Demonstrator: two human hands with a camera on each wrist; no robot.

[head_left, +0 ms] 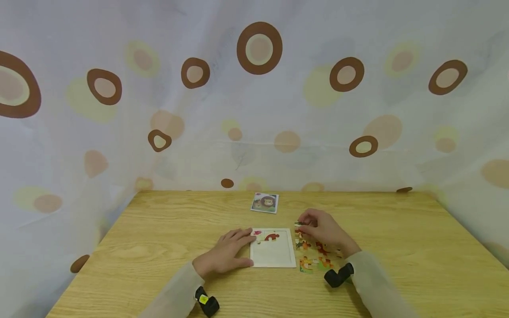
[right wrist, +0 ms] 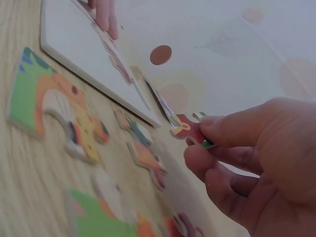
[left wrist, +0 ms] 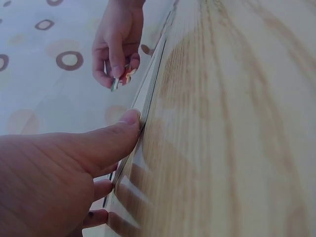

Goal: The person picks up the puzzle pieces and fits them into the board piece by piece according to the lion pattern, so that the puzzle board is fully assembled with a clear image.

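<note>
A white puzzle tray (head_left: 274, 257) lies on the table, with a few joined pieces (head_left: 272, 237) along its upper left. My left hand (head_left: 224, 252) rests at the tray's left side, fingers extended and spread; its thumb (left wrist: 111, 140) touches the tray edge in the left wrist view. To the right of the tray, my right hand (head_left: 327, 230) pinches a red and green puzzle piece (right wrist: 190, 129) between thumb and fingers, raised above the table. Below that hand lie several loose puzzle pieces (head_left: 306, 264), some partly hidden by it.
Behind the tray lies a small square picture card (head_left: 264, 203) with a lion on it. The wooden table (head_left: 159, 229) ends at a patterned curtain (head_left: 258, 154) at the back and sides.
</note>
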